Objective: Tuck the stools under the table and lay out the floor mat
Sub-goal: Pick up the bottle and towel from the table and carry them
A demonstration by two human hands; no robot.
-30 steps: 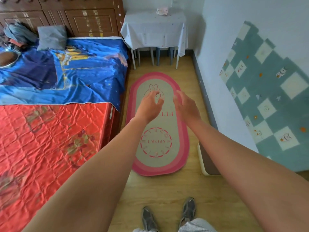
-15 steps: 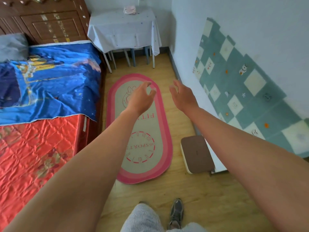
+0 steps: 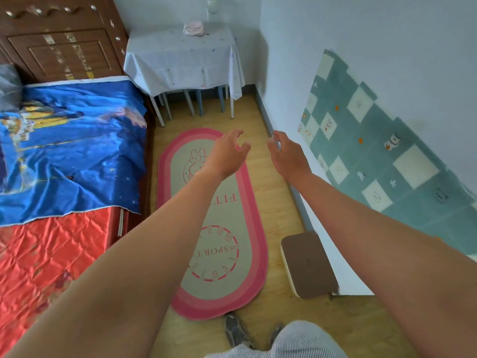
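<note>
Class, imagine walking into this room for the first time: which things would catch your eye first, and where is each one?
The pink oval floor mat lies flat on the wooden floor, between the bed and the wall. The bed's bright blue sheet and red quilt fill the left side. Both bare hands, left hand and right hand, reach forward, open and empty, above the mat.

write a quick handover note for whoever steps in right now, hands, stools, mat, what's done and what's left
Left hand: open, empty, held out above the floor mat.
Right hand: open, empty, held out near the wall.
Stools: blue-grey legs show under the table with the white cloth; they look tucked in.
Floor mat: pink oval, lying flat on the wood floor between the bed and the wall.
Done: both steps appear complete.
Left: at most a check that the mat lies straight. The brown-topped stool by the wall is not under the table.
</note>
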